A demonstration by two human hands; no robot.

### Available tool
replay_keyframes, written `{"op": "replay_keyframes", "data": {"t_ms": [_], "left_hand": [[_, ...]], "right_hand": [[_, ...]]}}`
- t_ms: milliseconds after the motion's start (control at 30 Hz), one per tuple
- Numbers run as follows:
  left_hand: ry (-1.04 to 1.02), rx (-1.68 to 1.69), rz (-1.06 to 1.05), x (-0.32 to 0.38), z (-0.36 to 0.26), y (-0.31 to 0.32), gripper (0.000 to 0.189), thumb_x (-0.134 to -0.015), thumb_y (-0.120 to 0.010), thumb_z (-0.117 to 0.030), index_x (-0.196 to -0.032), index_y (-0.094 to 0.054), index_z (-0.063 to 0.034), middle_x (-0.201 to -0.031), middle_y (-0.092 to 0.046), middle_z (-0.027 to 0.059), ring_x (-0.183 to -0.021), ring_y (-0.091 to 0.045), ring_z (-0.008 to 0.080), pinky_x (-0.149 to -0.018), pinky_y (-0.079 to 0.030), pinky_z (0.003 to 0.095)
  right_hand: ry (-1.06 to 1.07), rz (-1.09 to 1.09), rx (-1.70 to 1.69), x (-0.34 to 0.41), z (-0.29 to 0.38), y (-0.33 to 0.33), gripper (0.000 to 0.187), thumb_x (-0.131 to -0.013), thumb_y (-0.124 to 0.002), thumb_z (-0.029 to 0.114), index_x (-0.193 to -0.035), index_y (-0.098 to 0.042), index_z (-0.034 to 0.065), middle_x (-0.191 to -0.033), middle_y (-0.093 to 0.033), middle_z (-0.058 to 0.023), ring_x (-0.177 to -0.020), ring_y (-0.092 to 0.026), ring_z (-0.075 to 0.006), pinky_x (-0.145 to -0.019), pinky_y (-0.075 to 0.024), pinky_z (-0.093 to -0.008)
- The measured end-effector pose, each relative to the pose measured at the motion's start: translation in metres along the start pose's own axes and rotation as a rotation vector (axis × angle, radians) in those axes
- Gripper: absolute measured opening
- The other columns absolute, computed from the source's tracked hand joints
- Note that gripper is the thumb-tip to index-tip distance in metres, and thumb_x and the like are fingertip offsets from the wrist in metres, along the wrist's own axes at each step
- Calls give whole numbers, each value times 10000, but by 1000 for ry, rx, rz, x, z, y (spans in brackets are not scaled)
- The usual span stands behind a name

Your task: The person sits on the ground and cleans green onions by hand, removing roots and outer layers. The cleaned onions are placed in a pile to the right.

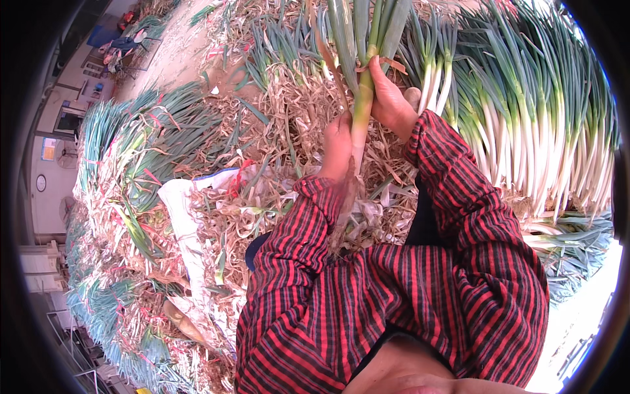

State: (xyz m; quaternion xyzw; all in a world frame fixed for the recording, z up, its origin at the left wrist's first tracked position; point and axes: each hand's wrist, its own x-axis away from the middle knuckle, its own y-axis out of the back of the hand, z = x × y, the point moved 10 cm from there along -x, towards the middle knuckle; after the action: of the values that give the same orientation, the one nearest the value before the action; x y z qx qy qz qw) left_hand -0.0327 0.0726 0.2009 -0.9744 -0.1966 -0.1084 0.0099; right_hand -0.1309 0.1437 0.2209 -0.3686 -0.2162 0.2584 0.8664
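Observation:
A thick green onion stalk (362, 106) with broad green leaves and a white lower part stands upright in front of me. My right hand (392, 104) grips it at the upper stem, thumb laid along the stalk just below where the leaves fork. Lower down, my left hand (337, 144) is closed against the stalk's left side, fingers curled and partly hidden. A dry brown leaf (322, 47) rises from beside that hand. The muddy root end (343, 216) hangs blurred over my left forearm.
Cleaned green onions (534, 133) lean in a dense row at right. Dry husks (300, 113) litter the ground before me. A white woven sheet (182, 216) lies at left, beside untrimmed onion bundles (162, 133) with red ties. A brown-handled object (184, 322) rests at lower left.

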Motion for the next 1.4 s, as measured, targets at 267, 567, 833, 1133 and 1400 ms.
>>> {"op": "replay_keyframes", "data": {"t_ms": [267,567,833,1133,1400], "left_hand": [[-403,407,194,-13,-65,-12,338,-888,-619,-109,-1181,-499,9,-1082,-602,72,-967,-572,151,-864,-443,270],[-74,389,-20,8,15,12,155,-904,-527,-85,-1033,-527,2,-955,-550,40,-901,-546,143,-841,-446,268],[321,-502,46,108,177,62,146,-777,-578,-68,-897,-607,10,-773,-608,156,-788,-614,252,-748,-467,333],[-352,-211,-75,47,32,30,664,-822,-688,-225,-1327,-371,67,-1179,-548,195,-1079,-544,266,-920,-443,344],[59,828,221,27,69,6,93,-929,-528,-124,-948,-483,-46,-836,-578,85,-786,-574,203,-726,-460,303]], "right_hand": [[141,56,148,8,-5,-17,469,-893,-609,406,-1144,-509,23,-982,-572,-53,-882,-547,-146,-774,-460,-287],[82,-17,349,7,-1,-12,452,-885,-600,449,-1064,-549,38,-890,-575,-42,-776,-546,-125,-690,-463,-277],[304,-120,134,-3,75,15,447,-863,-612,474,-906,-503,43,-733,-508,4,-600,-484,-89,-581,-461,-251],[235,-139,185,-12,44,24,383,-858,-653,417,-933,-526,63,-748,-518,0,-611,-495,-96,-559,-457,-265],[238,-195,219,-8,63,32,334,-864,-657,365,-873,-554,48,-691,-530,-15,-565,-520,-128,-540,-465,-281]]}}
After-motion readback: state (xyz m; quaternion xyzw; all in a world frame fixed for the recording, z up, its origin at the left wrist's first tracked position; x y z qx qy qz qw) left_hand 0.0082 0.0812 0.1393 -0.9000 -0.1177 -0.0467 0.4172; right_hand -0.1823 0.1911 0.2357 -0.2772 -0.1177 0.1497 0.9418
